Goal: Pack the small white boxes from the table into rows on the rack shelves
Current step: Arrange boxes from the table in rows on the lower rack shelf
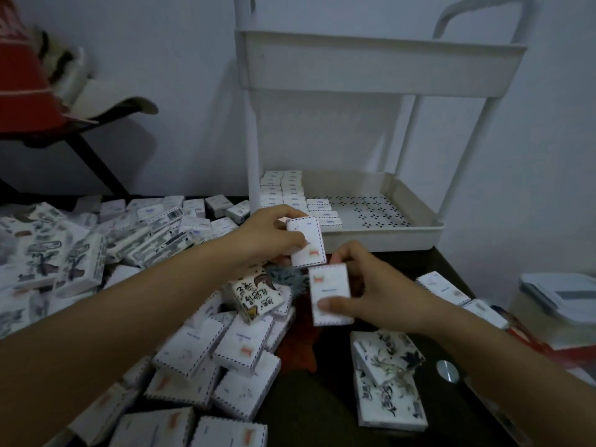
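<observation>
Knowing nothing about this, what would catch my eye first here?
At the centre, the left hand grips one small white dashed-edged box and the right hand grips a second box below. Behind stands a white plastic rack, its perforated lower shelf holding rows of boxes at its left end. A jumbled heap of similar boxes covers the left of the dark table.

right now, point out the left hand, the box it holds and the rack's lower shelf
left hand (pixel 270 235): head view, back of the hand
held box (pixel 310 231): head view, upper part of its face
lower shelf (pixel 380 240): head view, front wall
</observation>
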The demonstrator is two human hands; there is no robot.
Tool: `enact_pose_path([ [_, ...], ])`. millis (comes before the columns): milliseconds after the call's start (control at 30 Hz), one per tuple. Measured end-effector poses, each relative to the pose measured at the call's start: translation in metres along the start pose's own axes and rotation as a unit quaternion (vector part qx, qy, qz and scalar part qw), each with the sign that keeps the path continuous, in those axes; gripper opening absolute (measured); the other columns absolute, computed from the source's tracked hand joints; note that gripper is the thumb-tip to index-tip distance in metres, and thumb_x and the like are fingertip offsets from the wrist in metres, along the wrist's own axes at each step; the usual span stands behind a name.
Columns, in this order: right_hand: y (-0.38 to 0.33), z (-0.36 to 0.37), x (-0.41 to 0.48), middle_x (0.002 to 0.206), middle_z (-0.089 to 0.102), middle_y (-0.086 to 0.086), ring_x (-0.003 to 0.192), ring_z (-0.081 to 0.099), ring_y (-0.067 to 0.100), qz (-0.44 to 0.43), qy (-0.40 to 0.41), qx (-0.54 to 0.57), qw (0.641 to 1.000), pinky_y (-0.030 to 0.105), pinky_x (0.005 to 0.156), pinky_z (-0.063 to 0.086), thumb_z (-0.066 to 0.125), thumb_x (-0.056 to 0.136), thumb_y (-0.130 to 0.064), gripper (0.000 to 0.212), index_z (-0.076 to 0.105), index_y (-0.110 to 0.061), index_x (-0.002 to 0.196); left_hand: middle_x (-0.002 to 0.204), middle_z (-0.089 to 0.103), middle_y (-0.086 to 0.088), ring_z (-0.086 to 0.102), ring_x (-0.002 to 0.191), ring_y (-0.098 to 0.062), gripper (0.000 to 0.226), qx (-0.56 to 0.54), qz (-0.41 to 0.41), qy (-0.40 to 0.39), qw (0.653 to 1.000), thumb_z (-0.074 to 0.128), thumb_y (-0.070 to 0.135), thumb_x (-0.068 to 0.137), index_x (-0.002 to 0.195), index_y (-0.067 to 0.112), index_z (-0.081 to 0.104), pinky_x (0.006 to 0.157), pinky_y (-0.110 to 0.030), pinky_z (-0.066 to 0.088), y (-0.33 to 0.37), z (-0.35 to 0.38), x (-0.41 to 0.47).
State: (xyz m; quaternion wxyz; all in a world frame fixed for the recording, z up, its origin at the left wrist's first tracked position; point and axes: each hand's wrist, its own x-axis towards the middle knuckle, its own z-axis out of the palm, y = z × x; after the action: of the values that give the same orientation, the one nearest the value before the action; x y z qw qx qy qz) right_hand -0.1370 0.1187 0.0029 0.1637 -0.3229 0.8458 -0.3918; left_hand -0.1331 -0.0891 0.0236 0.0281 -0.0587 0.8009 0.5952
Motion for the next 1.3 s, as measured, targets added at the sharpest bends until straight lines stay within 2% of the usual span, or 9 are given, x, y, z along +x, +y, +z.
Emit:
enact_pose_path([
  [167,0.022,-0.026,0.014,0.104,0.067,-0.014,0.090,0.065,-0.002,0.014,0.074,0.029,0.997,0.027,0.079,0.055,0.063,0.090,-0.039,0.025,0.049,-0.042,0.111,0.105,0.068,-0.013,0.073,0.084,-0.024,0.038,-0.139,-0.038,0.035,0.989,0.065,-0.005,0.084,0.109,0.023,0.060,0.064,-0.032,0.060,0.008,0.003,0.020],
  [433,0.044,-0.053,0.049,0.099,0.070,-0.009,0.081,0.069,0.003,0.002,0.167,0.144,0.975,0.020,0.061,0.056,0.064,0.091,-0.023,0.024,0.054,-0.043,0.098,0.105,0.071,-0.019,0.073,0.086,-0.025,0.034,-0.317,-0.050,-0.023,0.947,0.062,-0.007,0.084,0.118,-0.003,0.057,0.064,-0.031,0.059,0.026,0.023,0.063],
  [500,0.049,-0.061,0.061,0.092,0.073,-0.012,0.078,0.070,0.002,-0.002,0.185,0.157,0.970,0.016,0.057,0.052,0.066,0.090,-0.024,0.025,0.056,-0.047,0.093,0.106,0.070,-0.018,0.073,0.087,-0.022,0.032,-0.271,-0.033,-0.010,0.962,0.066,-0.003,0.083,0.114,0.000,0.059,0.066,-0.031,0.060,0.031,0.027,0.076],
  [600,0.057,-0.073,0.084,0.086,0.073,-0.012,0.073,0.069,0.005,0.000,0.209,0.158,0.965,0.017,0.055,0.048,0.066,0.089,-0.025,0.020,0.057,-0.043,0.092,0.099,0.072,-0.004,0.071,0.076,-0.011,0.037,-0.033,0.039,0.024,0.998,0.073,0.008,0.080,0.110,0.022,0.058,0.063,-0.025,0.059,0.037,0.023,0.098],
  [700,0.063,-0.086,0.108,0.082,0.073,-0.009,0.069,0.068,0.006,0.007,0.228,0.161,0.960,0.019,0.053,0.048,0.065,0.089,-0.027,0.015,0.058,-0.041,0.089,0.096,0.071,0.004,0.069,0.084,-0.013,0.033,0.145,0.111,0.019,0.983,0.074,0.021,0.078,0.105,0.034,0.058,0.074,-0.027,0.057,0.047,0.017,0.120],
  [833,0.071,-0.102,0.134,0.082,0.073,-0.006,0.062,0.066,0.002,0.010,0.261,0.173,0.950,0.015,0.045,0.045,0.064,0.090,-0.025,0.013,0.057,-0.034,0.097,0.094,0.060,0.008,0.060,0.082,-0.007,0.032,0.189,0.112,0.082,0.972,0.073,0.025,0.080,0.106,0.024,0.054,0.063,-0.021,0.049,0.057,0.005,0.166],
  [933,0.078,-0.107,0.148,0.100,0.064,-0.006,0.078,0.066,0.008,0.024,0.268,0.175,0.947,0.012,0.046,0.046,0.063,0.092,-0.021,0.020,0.053,-0.027,0.108,0.100,0.058,0.004,0.056,0.085,-0.012,0.036,0.260,0.081,0.110,0.956,0.072,0.028,0.081,0.109,0.020,0.052,0.062,-0.022,0.042,0.050,-0.001,0.194],
  [1100,0.092,-0.106,0.167,0.110,0.060,0.001,0.085,0.067,0.018,0.032,0.293,0.138,0.946,0.011,0.044,0.045,0.065,0.090,-0.016,0.031,0.050,-0.012,0.118,0.111,0.055,0.001,0.057,0.092,-0.017,0.053,0.339,0.105,0.032,0.934,0.072,0.024,0.082,0.127,0.030,0.044,0.076,-0.028,0.046,0.028,-0.003,0.206],
  [1300,0.103,-0.108,0.186,0.107,0.060,-0.009,0.084,0.067,0.009,0.013,0.310,0.076,0.948,0.014,0.046,0.049,0.065,0.090,-0.024,0.030,0.054,-0.027,0.117,0.118,0.060,0.001,0.055,0.103,-0.019,0.043,0.480,0.105,-0.008,0.871,0.063,0.029,0.086,0.127,0.028,0.050,0.086,-0.030,0.045,0.019,-0.001,0.210],
])
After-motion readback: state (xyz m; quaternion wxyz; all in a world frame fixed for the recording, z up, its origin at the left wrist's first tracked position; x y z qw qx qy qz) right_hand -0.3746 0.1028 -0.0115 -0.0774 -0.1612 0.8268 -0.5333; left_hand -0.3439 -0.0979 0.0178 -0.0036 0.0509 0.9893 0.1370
